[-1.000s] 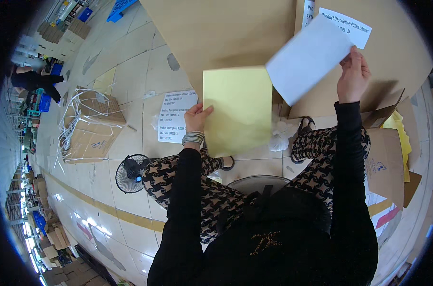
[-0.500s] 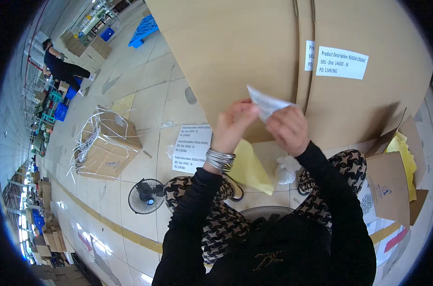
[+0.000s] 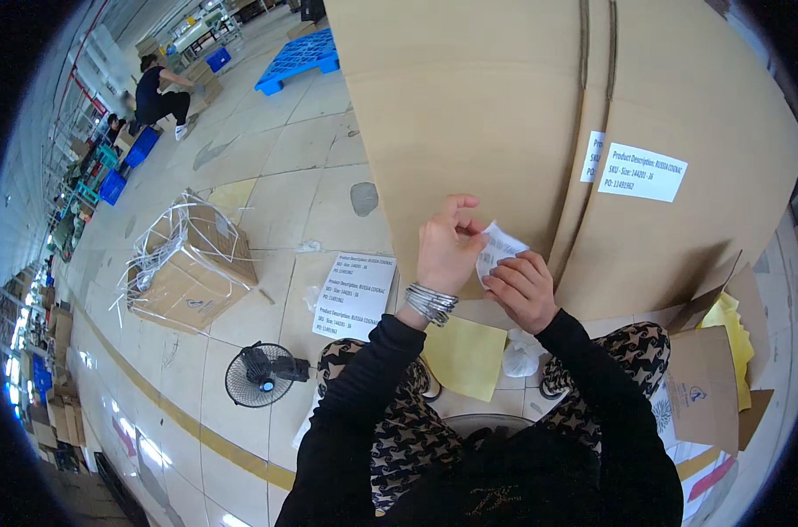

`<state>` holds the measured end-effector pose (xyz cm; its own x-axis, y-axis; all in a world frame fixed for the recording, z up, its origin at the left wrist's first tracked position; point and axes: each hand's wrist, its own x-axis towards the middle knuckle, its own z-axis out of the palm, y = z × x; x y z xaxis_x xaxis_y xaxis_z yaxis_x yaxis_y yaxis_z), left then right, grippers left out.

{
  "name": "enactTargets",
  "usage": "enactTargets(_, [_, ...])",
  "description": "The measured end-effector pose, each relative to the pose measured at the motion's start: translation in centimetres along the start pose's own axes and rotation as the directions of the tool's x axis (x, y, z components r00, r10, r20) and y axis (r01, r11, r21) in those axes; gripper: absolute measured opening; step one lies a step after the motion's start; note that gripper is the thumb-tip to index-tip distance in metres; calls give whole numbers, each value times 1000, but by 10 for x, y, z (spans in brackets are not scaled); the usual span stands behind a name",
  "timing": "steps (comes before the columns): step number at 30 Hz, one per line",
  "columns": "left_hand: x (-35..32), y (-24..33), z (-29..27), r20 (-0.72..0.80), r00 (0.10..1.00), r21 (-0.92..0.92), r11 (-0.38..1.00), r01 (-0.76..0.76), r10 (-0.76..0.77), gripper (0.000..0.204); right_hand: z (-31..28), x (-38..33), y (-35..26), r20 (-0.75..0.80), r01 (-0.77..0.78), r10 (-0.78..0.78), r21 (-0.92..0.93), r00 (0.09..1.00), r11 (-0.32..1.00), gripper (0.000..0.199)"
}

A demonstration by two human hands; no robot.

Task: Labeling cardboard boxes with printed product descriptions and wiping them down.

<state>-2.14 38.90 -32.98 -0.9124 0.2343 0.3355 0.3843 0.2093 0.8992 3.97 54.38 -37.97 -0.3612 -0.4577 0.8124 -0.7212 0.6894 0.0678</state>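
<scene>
A small white printed label point(image 3: 501, 247) is held up in front of the tall cardboard sheets, its printed face partly turned toward me. My left hand point(image 3: 450, 250), with silver bangles at the wrist, pinches the label's left edge, the other fingers curled loosely. At its lower right edge, my right hand point(image 3: 524, 290) grips it with bent fingers. Beyond the hands stand large flat brown cardboard pieces point(image 3: 469, 105), side by side. A bigger white label point(image 3: 642, 173) is stuck on the right one, and part of another shows behind it. A printed label sheet point(image 3: 355, 295) lies on the floor left of my knees.
Yellow paper point(image 3: 466, 358) and a crumpled white plastic bag point(image 3: 524, 353) lie between my feet. A black fan point(image 3: 260, 374) stands at left, beyond it a carton point(image 3: 192, 279) heaped with white straps. An open carton point(image 3: 705, 386) is at right. A person point(image 3: 160, 97) crouches far left near a blue pallet point(image 3: 298, 60).
The small label has turned from steeply tilted to more face-on, and my hands hold it lower in the view. The distant person has gone from standing to crouching. My view has shifted slightly.
</scene>
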Motion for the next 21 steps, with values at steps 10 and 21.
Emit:
enactTargets(10, [23, 32, -55, -256, 959, -334, 920, -207, 123, 45, 49, 4, 52, -246, -764, 874, 425, 419, 486, 25])
enactTargets(21, [102, -48, -94, -570, 822, -325, 915, -240, 13, 50, 40, 57, 126, 135, -732, 833, 564, 537, 381, 25])
